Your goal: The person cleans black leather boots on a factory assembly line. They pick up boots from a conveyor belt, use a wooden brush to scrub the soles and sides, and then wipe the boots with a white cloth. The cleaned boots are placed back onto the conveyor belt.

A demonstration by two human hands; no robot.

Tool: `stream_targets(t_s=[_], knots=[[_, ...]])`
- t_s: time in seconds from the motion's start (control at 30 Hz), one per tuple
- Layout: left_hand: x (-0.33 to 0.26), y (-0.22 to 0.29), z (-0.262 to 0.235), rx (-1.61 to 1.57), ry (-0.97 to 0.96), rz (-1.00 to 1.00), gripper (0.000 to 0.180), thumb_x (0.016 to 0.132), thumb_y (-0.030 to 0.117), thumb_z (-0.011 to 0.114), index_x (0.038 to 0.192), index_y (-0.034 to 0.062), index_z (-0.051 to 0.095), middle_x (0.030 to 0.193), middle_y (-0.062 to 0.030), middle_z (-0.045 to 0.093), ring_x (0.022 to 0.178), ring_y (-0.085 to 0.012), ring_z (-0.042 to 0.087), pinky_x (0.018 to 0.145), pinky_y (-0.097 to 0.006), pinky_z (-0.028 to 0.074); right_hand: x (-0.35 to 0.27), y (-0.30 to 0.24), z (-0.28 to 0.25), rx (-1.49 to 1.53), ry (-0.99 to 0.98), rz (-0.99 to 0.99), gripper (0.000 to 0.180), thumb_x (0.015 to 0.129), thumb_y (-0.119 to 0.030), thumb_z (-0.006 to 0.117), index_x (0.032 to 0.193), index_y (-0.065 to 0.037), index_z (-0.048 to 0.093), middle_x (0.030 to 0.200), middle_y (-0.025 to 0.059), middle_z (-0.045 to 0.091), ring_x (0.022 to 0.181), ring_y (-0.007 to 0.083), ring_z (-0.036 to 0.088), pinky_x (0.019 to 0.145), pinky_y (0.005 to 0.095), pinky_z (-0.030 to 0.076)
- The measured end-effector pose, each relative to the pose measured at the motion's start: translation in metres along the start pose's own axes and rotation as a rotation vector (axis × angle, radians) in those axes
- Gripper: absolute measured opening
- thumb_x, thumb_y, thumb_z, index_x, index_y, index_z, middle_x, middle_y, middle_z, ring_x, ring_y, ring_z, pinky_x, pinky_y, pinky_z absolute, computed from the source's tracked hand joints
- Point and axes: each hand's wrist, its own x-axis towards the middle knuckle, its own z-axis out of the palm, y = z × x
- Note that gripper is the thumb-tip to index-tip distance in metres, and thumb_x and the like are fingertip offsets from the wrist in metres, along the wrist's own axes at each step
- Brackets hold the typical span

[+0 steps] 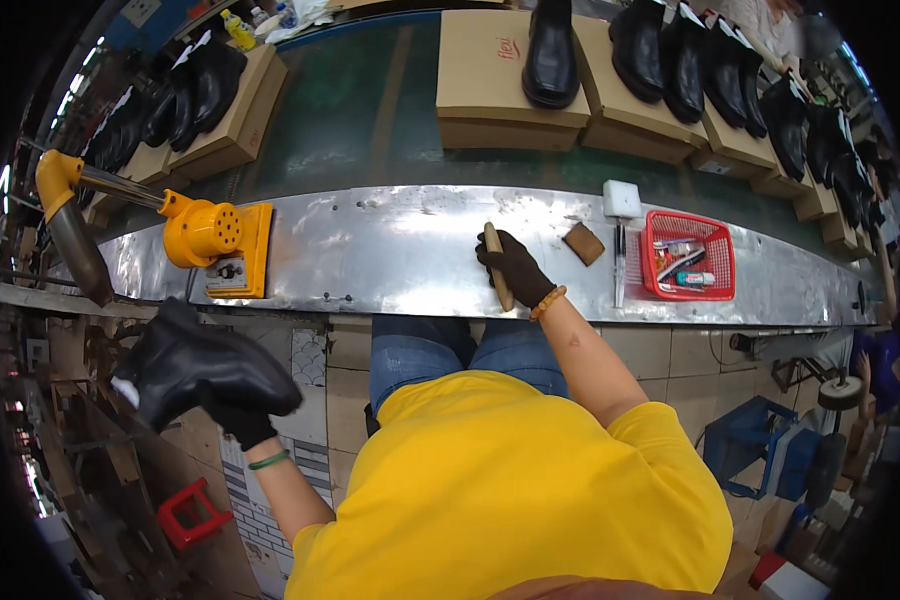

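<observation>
left gloved hand (238, 416) grips glossy black boot (210, 362); right gloved hand (519, 268), fingers closed round slim tan stick (502, 286), at scuffed metal bench (400, 245). cardboard box (475, 85) bears red script (508, 48).

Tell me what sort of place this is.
Probably a shoe factory: black boots sit on cardboard boxes, what looks like a yellow hot-air blower stands on the metal workbench, and the gloved left hand holds an ankle boot.
</observation>
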Motion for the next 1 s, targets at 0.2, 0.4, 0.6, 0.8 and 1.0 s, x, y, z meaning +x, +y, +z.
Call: stream_targets(t_s=[0.2, 0.4, 0.6, 0.8, 1.0], knots=[[-0.015, -0.137, 0.040, -0.248, -0.384, -0.510, 0.052, 0.091, 0.043, 0.048, 0.127, 0.0059, 0.045, 0.127, -0.0102, 0.049, 0.116, -0.0267, 0.046, 0.103, -0.042, 0.034, -0.012, -0.031, -0.008, 0.704, 0.003, -0.020, 0.049, 0.085, -0.017, 0.062, 0.127, -0.018, 0.038, 0.103, 0.0104, 0.056, 0.078, 0.0215, 0.058, 0.064, 0.0401, 0.053], [-0.043, -0.243, 0.094, -0.395, -0.436, -0.942, 0.052, 0.085, 0.043, 0.056, 0.122, 0.0068, 0.051, 0.120, -0.0082, 0.056, 0.107, -0.0242, 0.055, 0.098, -0.039, 0.041, 0.009, -0.052, -0.010, 0.762, 0.195, -0.216, 0.024, 0.083, -0.020, 0.064, 0.102, -0.013, 0.050, 0.082, 0.0048, 0.056, 0.061, 0.0173, 0.054, 0.055, 0.0331, 0.047], [-0.064, -0.248, 0.084, -0.002, -0.420, -0.950, 0.038, 0.091, 0.034, 0.049, 0.118, 0.0078, 0.054, 0.115, -0.0091, 0.058, 0.108, -0.0253, 0.053, 0.094, -0.040, 0.043, 0.021, -0.066, -0.012, 0.895, 0.211, -0.246, 0.024, 0.084, -0.030, 0.065, 0.079, -0.011, 0.052, 0.066, 0.0029, 0.051, 0.059, 0.0179, 0.052, 0.057, 0.0339, 0.044], [-0.020, -0.213, 0.036, -0.041, -0.326, -0.575, 0.045, 0.091, 0.027, 0.052, 0.130, 0.0063, 0.044, 0.122, -0.0147, 0.053, 0.114, -0.0265, 0.050, 0.099, -0.040, 0.041, 0.056, -0.088, 0.029, 0.762, 0.180, -0.295, 0.035, 0.087, -0.041, 0.061, 0.086, -0.009, 0.048, 0.066, 0.0038, 0.048, 0.059, 0.0177, 0.050, 0.056, 0.0336, 0.044], [0.021, -0.169, 0.105, 0.710, -0.415, -0.138, 0.096, 0.076, 0.022, 0.072, 0.144, 0.0062, 0.007, 0.135, -0.0196, 0.034, 0.122, -0.0301, 0.041, 0.101, -0.039, 0.038, 0.083, -0.099, 0.056, 0.795, -0.011, -0.268, 0.040, 0.087, -0.049, 0.055, 0.081, -0.010, 0.048, 0.062, 0.0018, 0.039, 0.056, 0.0166, 0.040, 0.055, 0.0327, 0.036]])
